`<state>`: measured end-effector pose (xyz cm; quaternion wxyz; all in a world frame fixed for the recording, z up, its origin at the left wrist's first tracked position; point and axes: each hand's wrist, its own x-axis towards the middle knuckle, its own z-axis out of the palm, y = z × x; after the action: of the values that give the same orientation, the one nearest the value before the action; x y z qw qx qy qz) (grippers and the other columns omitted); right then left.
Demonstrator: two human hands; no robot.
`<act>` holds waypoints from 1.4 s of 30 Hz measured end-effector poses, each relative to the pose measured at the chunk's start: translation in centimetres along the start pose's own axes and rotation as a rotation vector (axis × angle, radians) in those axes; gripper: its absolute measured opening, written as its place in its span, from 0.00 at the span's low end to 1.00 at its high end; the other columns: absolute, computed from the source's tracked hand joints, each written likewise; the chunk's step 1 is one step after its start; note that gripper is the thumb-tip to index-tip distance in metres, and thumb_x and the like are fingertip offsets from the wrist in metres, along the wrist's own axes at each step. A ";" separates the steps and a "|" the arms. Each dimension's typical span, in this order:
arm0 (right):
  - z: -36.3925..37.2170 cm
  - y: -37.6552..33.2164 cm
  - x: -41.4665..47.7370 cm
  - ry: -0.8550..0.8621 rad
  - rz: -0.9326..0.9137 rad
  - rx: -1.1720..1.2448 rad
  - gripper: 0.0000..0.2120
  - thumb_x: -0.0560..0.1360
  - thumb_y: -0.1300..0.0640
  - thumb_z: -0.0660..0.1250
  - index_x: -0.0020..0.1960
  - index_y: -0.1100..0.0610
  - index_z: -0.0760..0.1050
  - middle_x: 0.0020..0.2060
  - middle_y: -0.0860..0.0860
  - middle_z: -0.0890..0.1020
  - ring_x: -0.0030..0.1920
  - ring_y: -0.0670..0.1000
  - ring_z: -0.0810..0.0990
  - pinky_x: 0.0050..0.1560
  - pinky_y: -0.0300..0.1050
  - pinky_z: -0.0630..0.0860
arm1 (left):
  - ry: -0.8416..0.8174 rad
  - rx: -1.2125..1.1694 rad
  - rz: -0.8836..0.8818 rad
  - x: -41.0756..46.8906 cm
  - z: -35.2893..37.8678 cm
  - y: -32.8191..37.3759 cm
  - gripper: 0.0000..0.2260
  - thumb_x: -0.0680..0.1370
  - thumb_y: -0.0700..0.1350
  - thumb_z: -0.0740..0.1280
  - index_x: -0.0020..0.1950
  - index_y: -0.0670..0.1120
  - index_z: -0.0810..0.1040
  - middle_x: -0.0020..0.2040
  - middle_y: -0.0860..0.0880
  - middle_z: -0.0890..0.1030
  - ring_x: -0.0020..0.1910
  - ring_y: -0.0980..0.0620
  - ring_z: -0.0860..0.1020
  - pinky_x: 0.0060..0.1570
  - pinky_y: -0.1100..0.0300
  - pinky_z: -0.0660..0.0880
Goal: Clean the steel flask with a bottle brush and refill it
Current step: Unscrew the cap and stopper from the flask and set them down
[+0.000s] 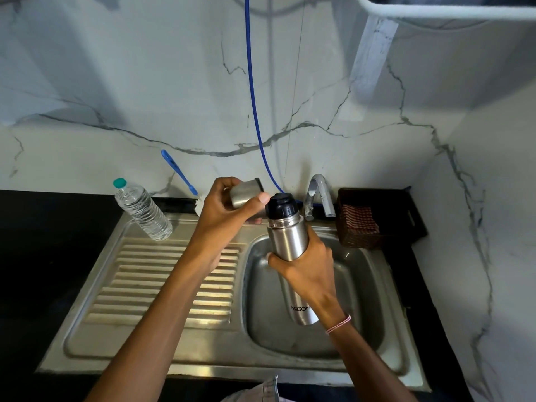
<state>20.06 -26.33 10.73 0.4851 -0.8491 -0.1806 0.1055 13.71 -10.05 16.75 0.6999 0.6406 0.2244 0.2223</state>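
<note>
Holding one steel flask (pixel 287 239) tilted over the sink (pixel 203 364) basin, my right hand (pixel 307 265) wrapped round its middle. One black stopper (pixel 280 206) sits in its neck. My left hand (pixel 223 210) grips one steel cap (pixel 246 191) just beside the stopper. One water bottle (pixel 143 211) stands on the drainer; one blue brush (pixel 179 172) leans against the wall. One tap (pixel 320 192), one basket (pixel 377 198) on the worktop (pixel 43 227).

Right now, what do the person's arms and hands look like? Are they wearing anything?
Both arms are bare, with no sleeves in view, and there are no gloves. The left hand has nothing on its wrist. The right hand has a thin twisted bracelet of red and white thread around its wrist.
</note>
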 end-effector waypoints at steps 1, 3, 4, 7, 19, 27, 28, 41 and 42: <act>0.0 0.1 0.0 0.001 -0.005 0.017 0.25 0.60 0.47 0.82 0.52 0.47 0.75 0.37 0.41 0.83 0.36 0.40 0.82 0.35 0.37 0.80 | -0.030 -0.012 -0.010 -0.2 -0.5 -0.3 0.26 0.67 0.46 0.78 0.61 0.44 0.71 0.45 0.53 0.85 0.44 0.57 0.84 0.43 0.63 0.80; 0.2 0.2 0.1 0.002 -0.017 0.037 0.25 0.60 0.48 0.82 0.52 0.47 0.76 0.37 0.41 0.83 0.36 0.40 0.82 0.36 0.39 0.81 | -0.070 -0.012 -0.023 -0.5 -1.4 -1.2 0.28 0.67 0.42 0.80 0.60 0.44 0.69 0.46 0.53 0.86 0.46 0.56 0.84 0.44 0.64 0.80; 0.3 0.3 0.1 0.002 -0.026 0.039 0.25 0.60 0.48 0.82 0.53 0.47 0.76 0.37 0.41 0.83 0.36 0.41 0.82 0.36 0.39 0.81 | -0.075 -0.013 -0.030 -0.5 -1.9 -1.8 0.30 0.66 0.40 0.83 0.59 0.45 0.69 0.48 0.51 0.86 0.48 0.53 0.84 0.45 0.61 0.81; 1.1 0.5 0.2 -0.009 -0.045 0.034 0.25 0.60 0.49 0.82 0.53 0.47 0.75 0.36 0.41 0.83 0.36 0.41 0.82 0.35 0.36 0.79 | -0.061 -0.052 -0.039 -0.4 -3.4 -3.5 0.31 0.62 0.42 0.84 0.59 0.48 0.72 0.55 0.44 0.83 0.55 0.47 0.83 0.54 0.50 0.82; 4.9 3.1 0.1 -0.084 -0.011 0.065 0.25 0.59 0.52 0.83 0.52 0.46 0.75 0.39 0.44 0.83 0.38 0.42 0.83 0.36 0.35 0.79 | 0.279 0.420 -0.134 2.0 -12.0 -17.0 0.33 0.59 0.45 0.87 0.61 0.47 0.80 0.56 0.48 0.84 0.57 0.49 0.83 0.62 0.52 0.79; 5.3 4.9 0.5 -0.071 0.026 0.045 0.25 0.60 0.56 0.85 0.48 0.43 0.74 0.38 0.43 0.83 0.38 0.41 0.83 0.35 0.32 0.78 | 0.228 0.728 -0.205 0.8 -15.6 -25.3 0.32 0.58 0.44 0.87 0.59 0.49 0.80 0.51 0.53 0.83 0.51 0.48 0.83 0.48 0.60 0.74; 5.3 5.0 0.6 -0.065 0.030 0.051 0.25 0.60 0.56 0.85 0.48 0.45 0.75 0.38 0.43 0.83 0.38 0.40 0.83 0.35 0.31 0.77 | 0.227 0.747 -0.194 1.0 -15.2 -25.3 0.32 0.59 0.42 0.87 0.60 0.49 0.80 0.52 0.53 0.83 0.52 0.49 0.82 0.48 0.61 0.73; 5.5 5.7 1.4 -0.097 0.055 0.094 0.24 0.58 0.50 0.84 0.49 0.46 0.76 0.37 0.43 0.84 0.37 0.44 0.84 0.38 0.43 0.82 | 0.343 0.869 -0.096 3.2 -12.5 -26.3 0.34 0.64 0.64 0.80 0.63 0.47 0.78 0.58 0.48 0.81 0.58 0.45 0.79 0.57 0.47 0.77; 5.4 5.6 1.4 -0.116 0.057 0.107 0.25 0.58 0.48 0.83 0.50 0.46 0.76 0.38 0.43 0.84 0.37 0.44 0.84 0.39 0.45 0.83 | 0.428 0.793 -0.066 3.2 -11.5 -25.2 0.30 0.68 0.65 0.78 0.62 0.47 0.78 0.58 0.47 0.81 0.58 0.46 0.79 0.58 0.45 0.76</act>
<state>20.56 -24.13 3.13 0.5151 -0.8193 -0.1781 0.1777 10.01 -0.98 -9.31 0.3450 0.7914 0.4521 0.2242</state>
